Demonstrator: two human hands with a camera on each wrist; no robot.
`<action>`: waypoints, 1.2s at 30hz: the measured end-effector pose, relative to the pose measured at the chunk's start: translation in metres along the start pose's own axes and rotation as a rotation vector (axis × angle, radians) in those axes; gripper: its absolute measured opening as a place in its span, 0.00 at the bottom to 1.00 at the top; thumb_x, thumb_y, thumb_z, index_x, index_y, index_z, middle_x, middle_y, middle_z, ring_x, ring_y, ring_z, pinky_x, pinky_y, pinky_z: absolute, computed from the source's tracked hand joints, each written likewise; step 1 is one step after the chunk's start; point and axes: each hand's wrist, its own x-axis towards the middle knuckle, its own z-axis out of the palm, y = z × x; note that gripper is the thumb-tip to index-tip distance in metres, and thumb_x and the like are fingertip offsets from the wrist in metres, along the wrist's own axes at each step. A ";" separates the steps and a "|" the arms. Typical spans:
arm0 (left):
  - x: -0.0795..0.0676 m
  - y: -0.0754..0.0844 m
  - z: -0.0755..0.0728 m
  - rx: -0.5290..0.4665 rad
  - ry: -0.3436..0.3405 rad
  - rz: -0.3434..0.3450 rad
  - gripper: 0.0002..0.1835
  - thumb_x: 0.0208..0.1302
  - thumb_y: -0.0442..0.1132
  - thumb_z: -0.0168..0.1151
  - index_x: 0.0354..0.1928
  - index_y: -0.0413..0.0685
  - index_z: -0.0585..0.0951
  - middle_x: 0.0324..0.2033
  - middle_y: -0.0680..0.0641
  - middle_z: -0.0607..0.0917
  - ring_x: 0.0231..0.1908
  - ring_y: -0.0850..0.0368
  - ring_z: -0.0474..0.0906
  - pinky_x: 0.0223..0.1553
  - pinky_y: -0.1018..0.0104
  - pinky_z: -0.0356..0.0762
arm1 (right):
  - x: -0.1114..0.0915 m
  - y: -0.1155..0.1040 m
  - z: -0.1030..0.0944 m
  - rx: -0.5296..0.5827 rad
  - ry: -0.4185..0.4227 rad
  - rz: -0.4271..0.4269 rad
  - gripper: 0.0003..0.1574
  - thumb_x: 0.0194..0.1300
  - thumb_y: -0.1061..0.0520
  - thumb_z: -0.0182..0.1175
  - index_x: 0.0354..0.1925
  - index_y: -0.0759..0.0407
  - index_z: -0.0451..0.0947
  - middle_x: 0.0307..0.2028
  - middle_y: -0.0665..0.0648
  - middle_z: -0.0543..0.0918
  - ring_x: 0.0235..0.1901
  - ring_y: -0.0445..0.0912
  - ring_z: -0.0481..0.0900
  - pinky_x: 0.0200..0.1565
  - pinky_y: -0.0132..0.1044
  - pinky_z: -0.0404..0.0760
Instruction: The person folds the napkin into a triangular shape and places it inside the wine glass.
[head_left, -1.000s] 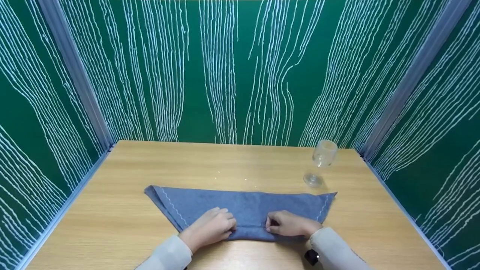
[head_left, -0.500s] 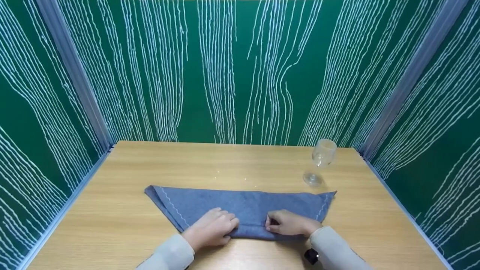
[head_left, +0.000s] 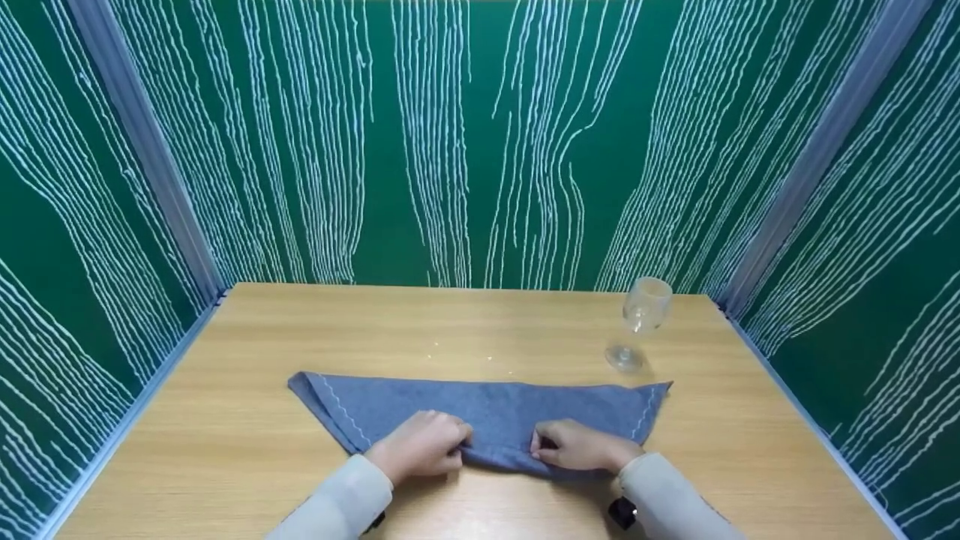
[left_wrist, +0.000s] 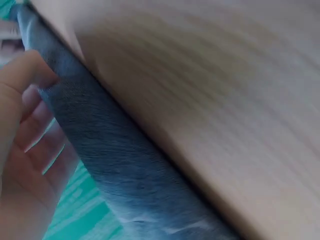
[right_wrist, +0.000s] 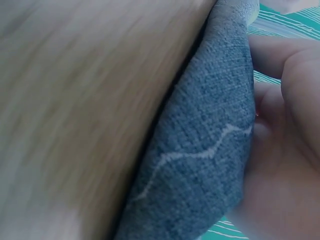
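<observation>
A blue-grey cloth (head_left: 495, 405) with white wavy stitching near both ends lies folded across the table, its long side away from me. At its near folded edge, left of the middle, my left hand (head_left: 420, 444) pinches the fold. In the left wrist view the thumb presses on the cloth (left_wrist: 125, 155), with the other fingers of the left hand (left_wrist: 30, 160) behind it. My right hand (head_left: 581, 445) grips the same edge farther right, thumb and curled forefinger together. The right wrist view has the right hand (right_wrist: 295, 120) against the rolled edge of the cloth (right_wrist: 205, 110).
A stemmed clear glass (head_left: 646, 306) stands beyond the cloth's right end. Small white specks (head_left: 490, 358) dot the wooden table (head_left: 337, 322) behind the cloth. Green panels with white wavy lines (head_left: 420, 150) enclose the table at the back and both sides.
My left hand has shifted slightly up and away from me, and the near fold of the cloth beside it has rolled farther over. The right hand stays in place.
</observation>
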 end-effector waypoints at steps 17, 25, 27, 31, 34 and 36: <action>0.000 -0.007 0.004 -0.234 -0.068 -0.158 0.07 0.49 0.40 0.60 0.33 0.57 0.83 0.24 0.64 0.78 0.24 0.67 0.69 0.32 0.68 0.68 | -0.003 0.002 0.002 -0.068 0.049 -0.072 0.04 0.65 0.61 0.52 0.34 0.53 0.73 0.31 0.44 0.76 0.33 0.36 0.74 0.36 0.32 0.75; -0.002 -0.008 0.005 -0.256 -0.059 -0.181 0.08 0.50 0.41 0.60 0.34 0.57 0.82 0.26 0.64 0.79 0.24 0.68 0.68 0.35 0.65 0.68 | -0.010 -0.011 0.004 -0.272 0.095 -0.055 0.14 0.63 0.40 0.53 0.35 0.47 0.74 0.31 0.41 0.72 0.32 0.37 0.69 0.34 0.34 0.72; -0.002 -0.008 0.004 -0.253 -0.047 -0.178 0.08 0.50 0.40 0.60 0.33 0.57 0.83 0.26 0.64 0.79 0.24 0.68 0.68 0.36 0.64 0.68 | -0.011 -0.013 0.004 -0.318 0.103 -0.056 0.18 0.58 0.38 0.58 0.35 0.48 0.74 0.32 0.42 0.72 0.33 0.37 0.69 0.35 0.35 0.73; -0.002 -0.008 0.003 -0.233 -0.034 -0.178 0.08 0.50 0.40 0.59 0.33 0.58 0.83 0.27 0.64 0.80 0.25 0.68 0.71 0.38 0.62 0.70 | -0.010 -0.013 0.004 -0.350 0.114 -0.086 0.16 0.54 0.43 0.64 0.37 0.49 0.75 0.34 0.43 0.73 0.34 0.37 0.70 0.36 0.35 0.74; -0.003 -0.009 0.004 -0.216 -0.027 -0.179 0.08 0.49 0.40 0.59 0.33 0.59 0.83 0.28 0.64 0.80 0.28 0.69 0.73 0.40 0.60 0.72 | -0.008 -0.010 0.002 -0.322 0.108 -0.090 0.13 0.57 0.46 0.62 0.38 0.49 0.75 0.35 0.42 0.75 0.36 0.37 0.72 0.37 0.35 0.75; -0.004 -0.009 0.004 -0.213 -0.024 -0.186 0.09 0.50 0.40 0.59 0.34 0.59 0.82 0.29 0.64 0.81 0.28 0.69 0.73 0.40 0.59 0.72 | -0.005 -0.008 0.002 -0.292 0.104 -0.085 0.12 0.59 0.47 0.60 0.39 0.50 0.76 0.36 0.42 0.76 0.36 0.37 0.74 0.38 0.35 0.75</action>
